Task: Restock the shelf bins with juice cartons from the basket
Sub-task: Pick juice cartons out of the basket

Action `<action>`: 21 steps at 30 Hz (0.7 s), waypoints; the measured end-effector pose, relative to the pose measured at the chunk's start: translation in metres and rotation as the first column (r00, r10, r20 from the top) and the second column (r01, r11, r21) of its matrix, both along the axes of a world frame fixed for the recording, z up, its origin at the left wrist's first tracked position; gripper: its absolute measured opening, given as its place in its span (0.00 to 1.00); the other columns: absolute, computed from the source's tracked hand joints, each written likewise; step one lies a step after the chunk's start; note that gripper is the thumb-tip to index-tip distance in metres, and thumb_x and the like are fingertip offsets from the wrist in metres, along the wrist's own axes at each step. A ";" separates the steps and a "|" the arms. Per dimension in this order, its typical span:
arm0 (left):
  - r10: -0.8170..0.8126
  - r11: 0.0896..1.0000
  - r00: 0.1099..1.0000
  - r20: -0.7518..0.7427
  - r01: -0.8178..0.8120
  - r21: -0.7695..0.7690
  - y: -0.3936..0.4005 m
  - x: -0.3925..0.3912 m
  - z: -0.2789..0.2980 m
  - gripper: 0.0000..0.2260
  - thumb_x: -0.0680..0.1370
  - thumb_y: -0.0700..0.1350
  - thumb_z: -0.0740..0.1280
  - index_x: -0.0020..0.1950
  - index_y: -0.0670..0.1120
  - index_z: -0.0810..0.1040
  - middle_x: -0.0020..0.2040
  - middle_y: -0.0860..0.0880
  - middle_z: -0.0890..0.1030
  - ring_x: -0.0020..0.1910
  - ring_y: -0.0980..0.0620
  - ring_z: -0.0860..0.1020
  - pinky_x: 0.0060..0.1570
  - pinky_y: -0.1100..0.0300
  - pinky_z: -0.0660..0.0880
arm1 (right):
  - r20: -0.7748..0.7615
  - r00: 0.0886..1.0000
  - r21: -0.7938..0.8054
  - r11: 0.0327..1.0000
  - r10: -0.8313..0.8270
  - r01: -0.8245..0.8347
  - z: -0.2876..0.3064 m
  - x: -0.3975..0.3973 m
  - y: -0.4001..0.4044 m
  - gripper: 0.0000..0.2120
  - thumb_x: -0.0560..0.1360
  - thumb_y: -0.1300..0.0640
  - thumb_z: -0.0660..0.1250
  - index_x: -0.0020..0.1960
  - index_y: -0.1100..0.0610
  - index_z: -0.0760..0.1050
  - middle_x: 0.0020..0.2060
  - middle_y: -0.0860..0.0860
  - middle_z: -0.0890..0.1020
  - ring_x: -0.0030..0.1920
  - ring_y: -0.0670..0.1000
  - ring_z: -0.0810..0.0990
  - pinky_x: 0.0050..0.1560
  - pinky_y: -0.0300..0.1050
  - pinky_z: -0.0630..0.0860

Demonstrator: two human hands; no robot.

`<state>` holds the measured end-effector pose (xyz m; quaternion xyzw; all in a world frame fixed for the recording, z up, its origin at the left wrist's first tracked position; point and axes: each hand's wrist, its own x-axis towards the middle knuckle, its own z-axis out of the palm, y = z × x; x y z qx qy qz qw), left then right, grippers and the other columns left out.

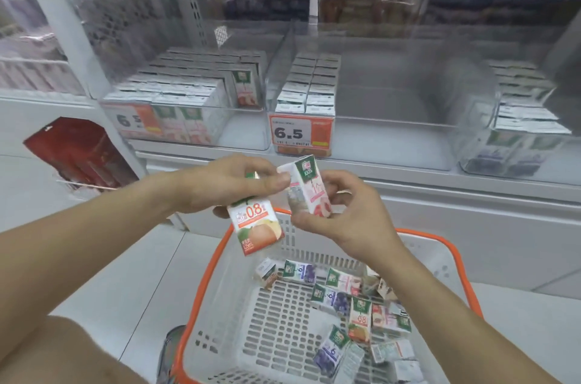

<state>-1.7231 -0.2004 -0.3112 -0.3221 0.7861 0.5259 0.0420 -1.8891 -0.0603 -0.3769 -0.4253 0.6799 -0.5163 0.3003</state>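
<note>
Now — left hand [226,185] grips orange carton [256,226] | right hand [342,211] grips pink carton [309,192] — above basket [201,289]

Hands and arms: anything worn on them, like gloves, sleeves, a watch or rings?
Nothing visible. The left hand and right hand are bare, without gloves, and no rings show on the fingers. Both forearms are uncovered as far as the picture's edge, with no sleeve, watch or wristband.

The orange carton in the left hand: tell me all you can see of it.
The orange carton is a small box, seemingly paperboard, with a white and green top, "0.8" print and a peach-like fruit picture. It hangs tilted above the basket, its upper half wrapped by the left hand, close beside the pink carton.
</note>
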 end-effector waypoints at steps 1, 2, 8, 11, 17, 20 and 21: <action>0.021 1.000 0.999 -0.039 -0.022 -0.015 -0.001 0.001 0.001 0.27 0.66 0.72 0.69 0.52 0.52 0.82 0.36 0.35 0.77 0.32 0.47 0.72 0.31 0.56 0.66 | -0.086 0.996 -0.021 1.000 -0.004 0.003 0.001 0.007 -0.003 0.30 0.58 0.51 0.85 0.57 0.43 0.77 0.48 0.47 0.79 0.45 0.43 0.81 0.44 0.41 0.80; 0.055 0.998 0.996 -0.069 -0.057 -0.037 -0.003 0.001 0.002 0.25 0.68 0.70 0.70 0.50 0.51 0.82 0.33 0.38 0.77 0.29 0.48 0.73 0.27 0.60 0.66 | -0.161 0.987 -0.042 0.999 0.000 -0.007 0.003 0.015 -0.007 0.31 0.58 0.51 0.84 0.58 0.42 0.76 0.50 0.45 0.77 0.47 0.41 0.79 0.44 0.41 0.81; 0.159 0.975 0.987 0.002 -0.156 -0.157 -0.033 0.031 0.010 0.13 0.75 0.56 0.71 0.44 0.46 0.83 0.29 0.48 0.80 0.25 0.52 0.75 0.24 0.64 0.64 | -0.204 0.907 0.109 0.929 0.369 -0.354 0.031 0.019 -0.033 0.33 0.64 0.52 0.83 0.65 0.43 0.74 0.57 0.41 0.76 0.49 0.43 0.82 0.49 0.46 0.83; 0.093 0.987 0.993 0.070 -0.083 -0.134 -0.040 0.050 0.012 0.13 0.75 0.57 0.72 0.45 0.48 0.84 0.36 0.43 0.84 0.30 0.51 0.79 0.29 0.60 0.69 | -0.264 0.835 0.221 0.873 0.483 -0.435 0.050 0.018 -0.054 0.28 0.72 0.49 0.76 0.68 0.42 0.70 0.57 0.40 0.78 0.44 0.44 0.85 0.48 0.49 0.83; 0.201 0.974 0.979 -0.037 -0.204 -0.097 -0.044 0.069 0.005 0.19 0.70 0.63 0.72 0.50 0.51 0.82 0.32 0.45 0.81 0.31 0.48 0.74 0.27 0.61 0.65 | -0.360 0.722 0.314 0.806 0.591 -0.503 0.079 0.033 -0.111 0.12 0.73 0.52 0.76 0.54 0.53 0.79 0.46 0.49 0.83 0.35 0.51 0.86 0.41 0.53 0.83; 0.412 0.901 0.893 -0.181 -0.428 -0.061 -0.055 0.081 -0.001 0.26 0.65 0.68 0.70 0.53 0.51 0.79 0.27 0.49 0.76 0.27 0.49 0.69 0.23 0.62 0.64 | -0.393 0.799 0.225 0.890 0.455 -0.396 0.099 0.033 -0.132 0.14 0.72 0.55 0.76 0.54 0.55 0.76 0.46 0.49 0.82 0.36 0.49 0.86 0.39 0.46 0.82; 0.466 0.874 0.859 -0.213 -0.485 -0.042 -0.061 0.086 -0.004 0.27 0.64 0.68 0.71 0.53 0.50 0.79 0.27 0.49 0.76 0.27 0.50 0.69 0.22 0.61 0.65 | -0.370 0.845 0.167 0.923 0.385 -0.347 0.106 0.033 -0.141 0.15 0.72 0.56 0.76 0.55 0.56 0.76 0.46 0.50 0.82 0.37 0.49 0.87 0.39 0.45 0.82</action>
